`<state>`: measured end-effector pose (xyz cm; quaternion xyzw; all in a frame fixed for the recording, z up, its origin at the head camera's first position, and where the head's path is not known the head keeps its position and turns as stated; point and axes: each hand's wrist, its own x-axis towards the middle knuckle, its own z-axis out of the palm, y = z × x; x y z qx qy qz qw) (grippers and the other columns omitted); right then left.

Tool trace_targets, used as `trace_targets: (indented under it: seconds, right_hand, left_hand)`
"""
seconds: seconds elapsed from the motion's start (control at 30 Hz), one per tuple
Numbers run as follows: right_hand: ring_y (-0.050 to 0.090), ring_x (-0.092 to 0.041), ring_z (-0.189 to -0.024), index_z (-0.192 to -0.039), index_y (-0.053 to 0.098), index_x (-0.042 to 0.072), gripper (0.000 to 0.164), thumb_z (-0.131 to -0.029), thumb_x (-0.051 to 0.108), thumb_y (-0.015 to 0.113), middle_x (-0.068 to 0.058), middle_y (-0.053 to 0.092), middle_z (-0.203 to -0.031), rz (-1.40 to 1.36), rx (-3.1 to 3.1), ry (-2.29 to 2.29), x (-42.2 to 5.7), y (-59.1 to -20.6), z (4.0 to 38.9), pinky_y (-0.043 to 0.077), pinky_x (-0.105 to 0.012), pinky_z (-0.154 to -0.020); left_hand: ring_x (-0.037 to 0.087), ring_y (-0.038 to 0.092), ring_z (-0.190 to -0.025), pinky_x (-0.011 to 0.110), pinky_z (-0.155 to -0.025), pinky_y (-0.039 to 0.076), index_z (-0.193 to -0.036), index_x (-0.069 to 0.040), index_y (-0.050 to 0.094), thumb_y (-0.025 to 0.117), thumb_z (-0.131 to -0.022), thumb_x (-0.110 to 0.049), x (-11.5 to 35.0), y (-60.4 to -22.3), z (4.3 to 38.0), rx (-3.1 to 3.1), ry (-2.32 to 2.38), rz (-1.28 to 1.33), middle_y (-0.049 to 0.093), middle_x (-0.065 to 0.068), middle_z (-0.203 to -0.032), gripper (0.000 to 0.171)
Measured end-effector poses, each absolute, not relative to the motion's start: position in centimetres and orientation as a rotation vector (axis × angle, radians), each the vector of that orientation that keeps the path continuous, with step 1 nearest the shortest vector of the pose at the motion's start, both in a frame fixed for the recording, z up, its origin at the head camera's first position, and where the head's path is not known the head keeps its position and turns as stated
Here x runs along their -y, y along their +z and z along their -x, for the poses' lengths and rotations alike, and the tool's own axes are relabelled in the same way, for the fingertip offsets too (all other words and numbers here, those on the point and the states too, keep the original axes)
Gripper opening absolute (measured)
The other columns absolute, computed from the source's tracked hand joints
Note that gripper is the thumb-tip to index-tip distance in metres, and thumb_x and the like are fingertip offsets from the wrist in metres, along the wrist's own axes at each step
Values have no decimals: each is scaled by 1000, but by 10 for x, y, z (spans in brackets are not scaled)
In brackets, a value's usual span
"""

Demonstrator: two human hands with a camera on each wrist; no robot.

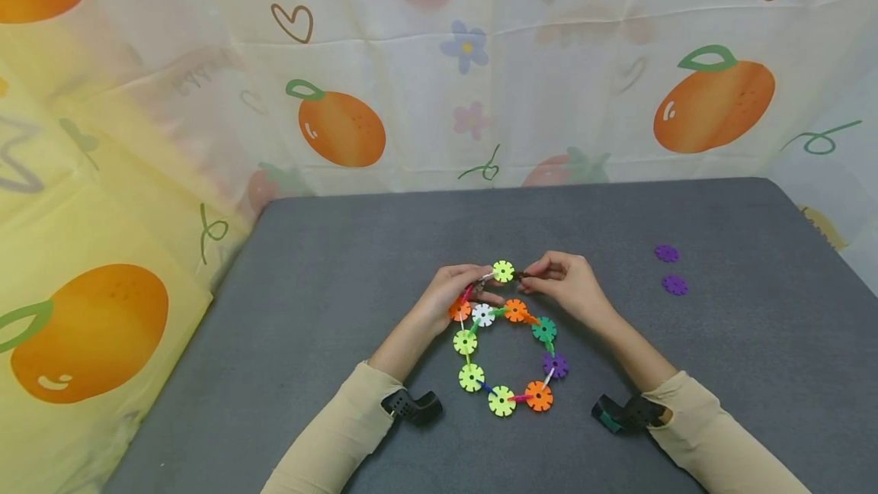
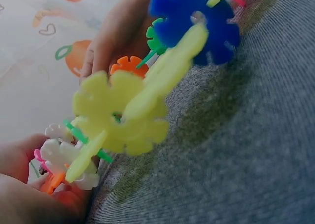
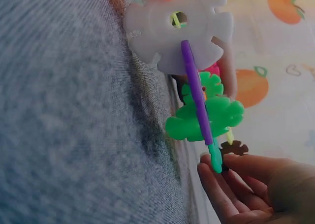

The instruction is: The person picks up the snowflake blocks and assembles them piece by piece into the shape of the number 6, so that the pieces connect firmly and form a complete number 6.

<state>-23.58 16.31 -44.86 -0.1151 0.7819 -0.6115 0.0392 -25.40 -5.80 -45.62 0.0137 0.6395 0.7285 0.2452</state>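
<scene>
A ring of notched plastic snowflake discs (image 1: 501,401), in yellow-green, orange, purple, green and white with others set edge-on between them, lies on the table. From its upper left a short branch runs to a yellow-green disc (image 1: 504,271). My left hand (image 1: 446,297) grips the branch's discs near the orange disc (image 1: 460,310); its fingers partly hide them. On the other side, my right hand (image 1: 569,284) pinches a dark brown disc (image 3: 234,147) between thumb and fingers, against the yellow-green disc. Whether the two discs are joined I cannot tell.
Two loose purple discs, one farther back (image 1: 666,253) and one nearer (image 1: 675,285), lie to the right of my right hand. The grey table (image 1: 343,250) ends at a fruit-printed cloth (image 1: 411,97) behind. Black wrist devices (image 1: 414,407) sit at both sleeves.
</scene>
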Motion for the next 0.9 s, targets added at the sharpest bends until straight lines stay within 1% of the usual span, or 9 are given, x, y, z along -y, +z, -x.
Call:
trace_targets:
  seconds: [0.07, 0.13, 0.27, 0.33, 0.5, 0.63, 0.73, 0.8, 0.9]
  right_hand:
    - [73, -14, -82, -97, 66, -8, 13, -87, -1, 69, -27, 69, -103, 383, -2392, -1883, -164, -450, 236, 61, -30, -75]
    - [73, -13, -83, -97, 66, -7, 12, -87, -1, 70, -27, 69, -105, 419, -2384, -1891, -164, -451, 236, 61, -29, -76]
    - [73, -14, -85, -95, 67, -6, 10, -87, 0, 69, -26, 69, -105, 497, -2372, -1900, -165, -453, 237, 61, -27, -77]
    - [73, -16, -86, -94, 67, -4, 9, -87, 0, 69, -24, 69, -104, 531, -2371, -1900, -165, -453, 236, 61, -27, -78]
    - [73, -16, -86, -89, 67, -2, 5, -87, 1, 70, -22, 70, -100, 601, -2401, -1901, -163, -454, 235, 60, -25, -78]
    - [73, -18, -87, -86, 66, -6, 10, -87, 4, 71, -21, 71, -96, 649, -2448, -1888, -160, -454, 234, 60, -23, -76]
    - [73, -22, -87, -85, 66, -6, 9, -86, 2, 71, -21, 71, -95, 683, -2475, -1879, -159, -454, 233, 60, -23, -75]
    - [73, -23, -87, -84, 67, -4, 5, -86, -2, 71, -20, 72, -94, 702, -2493, -1876, -159, -455, 233, 60, -23, -75]
    - [72, -23, -86, -82, 68, -1, 5, -84, -4, 71, -18, 72, -92, 730, -2538, -1854, -158, -456, 233, 60, -21, -75]
  left_hand:
    - [14, 75, -75, 24, -71, 60, -118, 0, 67, 61, -97, -23, 58, -456, 254, -1738, 1974, -38, 75, 6, -96, 32]
    - [15, 75, -76, 27, -69, 61, -117, 2, 66, 61, -97, -21, 58, -456, 254, -1710, 1978, -45, 74, 7, -94, 31]
    - [17, 74, -76, 37, -76, 62, -116, 7, 63, 58, -98, -14, 58, -457, 255, -1673, 1998, -71, 72, 12, -91, 28]
    - [18, 74, -75, 40, -78, 61, -116, 8, 63, 57, -98, -13, 58, -457, 255, -1668, 2004, -78, 72, 13, -89, 28]
    - [15, 74, -76, 37, -77, 62, -116, 7, 64, 59, -98, -16, 58, -456, 254, -1732, 1990, -70, 72, 9, -87, 29]
    - [13, 73, -77, 35, -77, 62, -115, 6, 65, 59, -98, -16, 57, -455, 254, -1803, 1978, -63, 71, 6, -90, 28]
    - [12, 73, -78, 35, -78, 62, -113, 6, 67, 60, -97, -15, 56, -455, 254, -1829, 1982, -57, 71, 6, -92, 27]
    - [13, 73, -78, 35, -79, 62, -112, 7, 67, 61, -97, -14, 55, -455, 253, -1841, 1986, -60, 71, 6, -91, 27]
    - [13, 73, -78, 35, -79, 62, -111, 7, 67, 61, -96, -12, 55, -456, 253, -1852, 1987, -60, 72, 7, -93, 25]
